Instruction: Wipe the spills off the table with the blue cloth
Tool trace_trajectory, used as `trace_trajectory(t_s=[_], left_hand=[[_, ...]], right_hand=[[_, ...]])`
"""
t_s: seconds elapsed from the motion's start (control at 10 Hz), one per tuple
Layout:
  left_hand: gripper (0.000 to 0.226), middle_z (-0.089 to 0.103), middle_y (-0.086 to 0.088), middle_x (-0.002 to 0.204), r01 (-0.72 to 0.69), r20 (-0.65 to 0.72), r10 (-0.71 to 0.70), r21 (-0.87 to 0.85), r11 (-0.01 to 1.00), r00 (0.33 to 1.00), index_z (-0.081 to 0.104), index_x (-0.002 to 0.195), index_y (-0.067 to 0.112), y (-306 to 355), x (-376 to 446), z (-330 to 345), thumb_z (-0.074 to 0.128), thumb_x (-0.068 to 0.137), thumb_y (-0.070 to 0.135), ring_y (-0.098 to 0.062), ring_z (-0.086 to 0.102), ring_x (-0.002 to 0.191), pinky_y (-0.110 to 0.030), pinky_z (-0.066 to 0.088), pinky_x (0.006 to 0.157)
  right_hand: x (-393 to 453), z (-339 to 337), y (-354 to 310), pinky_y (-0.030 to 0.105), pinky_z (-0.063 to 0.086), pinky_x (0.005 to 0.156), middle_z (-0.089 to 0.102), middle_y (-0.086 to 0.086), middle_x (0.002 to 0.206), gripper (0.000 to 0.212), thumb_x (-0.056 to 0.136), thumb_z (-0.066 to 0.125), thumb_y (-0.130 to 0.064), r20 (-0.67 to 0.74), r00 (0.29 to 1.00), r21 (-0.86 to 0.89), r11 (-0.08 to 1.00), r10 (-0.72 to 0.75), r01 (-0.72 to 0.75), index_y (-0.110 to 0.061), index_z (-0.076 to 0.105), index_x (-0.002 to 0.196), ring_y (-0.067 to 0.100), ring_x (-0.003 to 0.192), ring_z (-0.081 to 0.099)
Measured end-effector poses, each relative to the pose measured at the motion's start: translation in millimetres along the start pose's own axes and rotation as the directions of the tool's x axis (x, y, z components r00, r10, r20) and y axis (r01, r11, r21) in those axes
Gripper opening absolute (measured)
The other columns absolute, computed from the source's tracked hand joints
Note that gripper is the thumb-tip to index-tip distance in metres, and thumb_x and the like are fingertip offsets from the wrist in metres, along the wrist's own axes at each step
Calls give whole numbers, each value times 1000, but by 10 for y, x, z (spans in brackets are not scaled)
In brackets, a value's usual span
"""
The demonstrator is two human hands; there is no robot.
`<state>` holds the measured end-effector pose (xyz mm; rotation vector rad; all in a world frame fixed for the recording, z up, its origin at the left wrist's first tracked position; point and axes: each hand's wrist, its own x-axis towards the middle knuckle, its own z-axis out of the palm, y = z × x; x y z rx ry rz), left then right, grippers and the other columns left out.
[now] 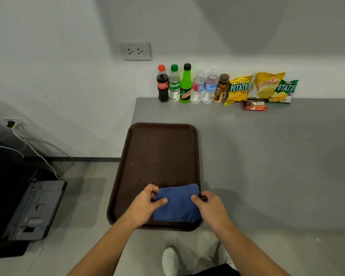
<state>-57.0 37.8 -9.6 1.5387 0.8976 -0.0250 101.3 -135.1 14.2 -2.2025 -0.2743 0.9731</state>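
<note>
The blue cloth [177, 204] lies folded on the near end of the brown tray [157, 152], between the two hands and touched by both. The left hand [145, 206] grips the cloth's left edge, thumb on top and fingers curled around the far corner; the right hand [209, 206] pinches the right edge, thumb on top and the other fingers tucked beyond the side of the cloth. The tray rests on the grey bench [267, 156], its left rim at the bench's left edge. There is one cloth and one tray. Along the wall at the far side of the bench stand six bottles in a row: a cola bottle [162, 84], a Sprite bottle [174, 84], a green Mountain Dew bottle [186, 84], two clear water bottles [197, 87] [210, 86] and a small brown bottle [221, 89]. Just right of them lean three chip bags [267, 86], with one red snack pack [255, 105] lying in front. The cloth is a plain mid-blue, soft and matte, folded into a thick rough rectangle with a rounded far edge.
</note>
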Motion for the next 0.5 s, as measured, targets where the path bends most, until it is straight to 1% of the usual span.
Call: trace_trajectory(t_s=[0.1, 0.2, 0.3, 0.4, 0.5], left_hand=[[28, 71, -6, 105, 6, -27, -2, 150, 989, 1000, 59, 105, 23, -65, 14, -58, 82, 89, 27, -23, 69, 100, -43, 58, 91], [31, 67, 3, 99, 14, -58, 3, 294, 956, 998, 55, 101, 33, -91, 26, -73, 83, 87, 32, -9, 65, 92, -23, 53, 75], [34, 65, 5, 91, 9, -77, 23, 391, 920, 997, 52, 102, 33, -100, 27, -62, 82, 87, 35, -7, 64, 82, -16, 46, 63], [38, 62, 7, 88, 0, -111, 63, 490, 872, 992, 52, 114, 30, -65, 0, -56, 79, 89, 40, -5, 63, 77, -16, 46, 60], [43, 59, 8, 105, 2, -214, 157, 596, 803, 964, 52, 129, 31, -9, -35, -75, 70, 93, 49, -9, 62, 88, -23, 50, 70]], right_hand=[[-51, 89, 63, 26, 47, 80, 70, 4, 122, 45, 96, 65, -41, -25, 999, -144, 989, -36, 32, -14, 61, 132, 22, 109, 67], [-100, 124, 65, 27, 48, 76, 72, 1, 115, 46, 94, 63, -49, -55, 992, -336, 938, -111, 87, -21, 57, 131, 22, 106, 69], [-143, 145, 40, 35, 55, 78, 72, 1, 108, 43, 95, 58, -55, -63, 974, -518, 841, -217, 154, -25, 54, 127, 23, 101, 69], [-171, 105, 6, 35, 53, 85, 68, -1, 116, 45, 96, 55, -58, -74, 945, -650, 734, -318, 197, -26, 54, 127, 21, 108, 64], [-154, 60, 32, 34, 53, 88, 64, -3, 121, 47, 96, 54, -60, -69, 932, -673, 706, -356, 220, -26, 55, 128, 21, 111, 62]])
